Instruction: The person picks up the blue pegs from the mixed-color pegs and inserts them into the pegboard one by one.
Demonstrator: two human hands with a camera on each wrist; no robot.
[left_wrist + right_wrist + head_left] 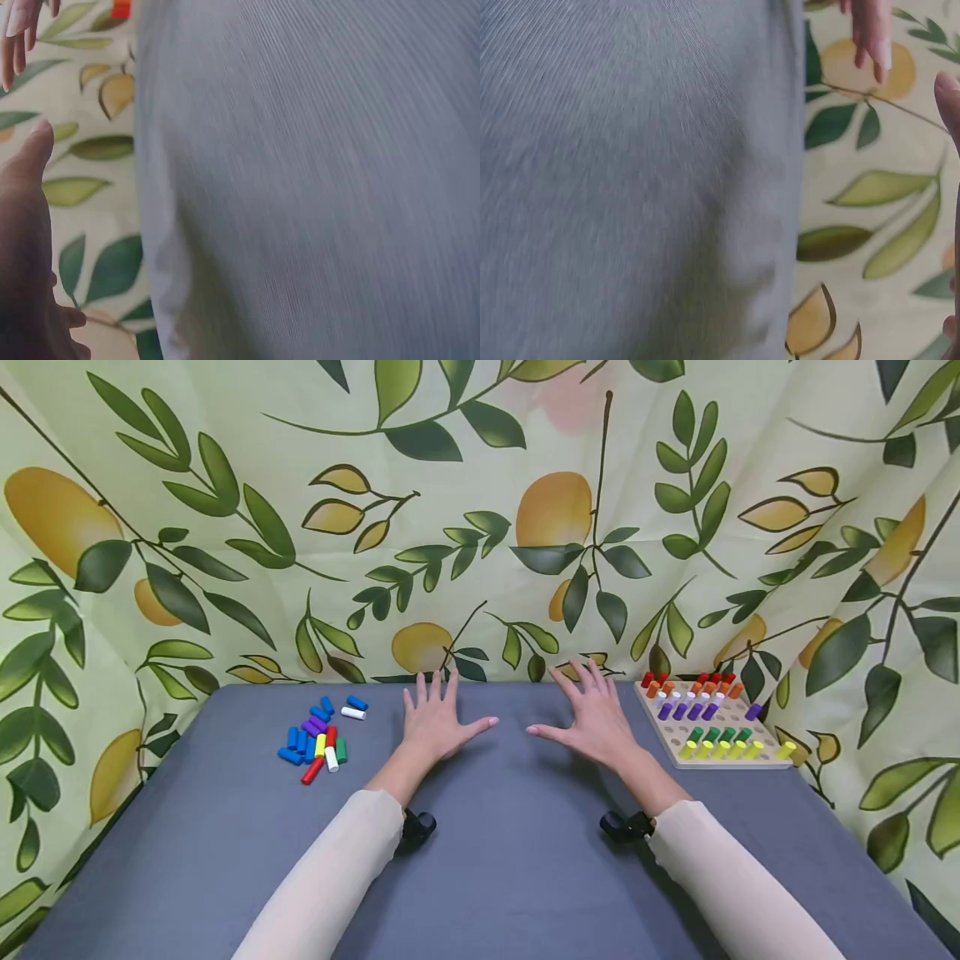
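In the head view my left hand (435, 723) is held over the far middle of the table, fingers spread and thumb pointing right, holding nothing. Facing it, my right hand (592, 720) also has its fingers spread and grips nothing. Left of the left hand lies a loose group of small coloured pegs: blue pegs (292, 739), purple pegs (315, 725), red pegs (312, 771), white pegs (332, 760), a yellow peg (320, 745) and a green peg (341, 750). To the right hand's right sits a wooden pegboard (678, 752) with rows of upright pegs.
A grey cloth covers the table (495, 860). Behind it hangs a curtain (480, 477) printed with leaves and fruit. On the pegboard stand red, orange, white, purple, green and yellow pegs (722, 750), with some bare holes among them. Each wrist wears a black strap (416, 828).
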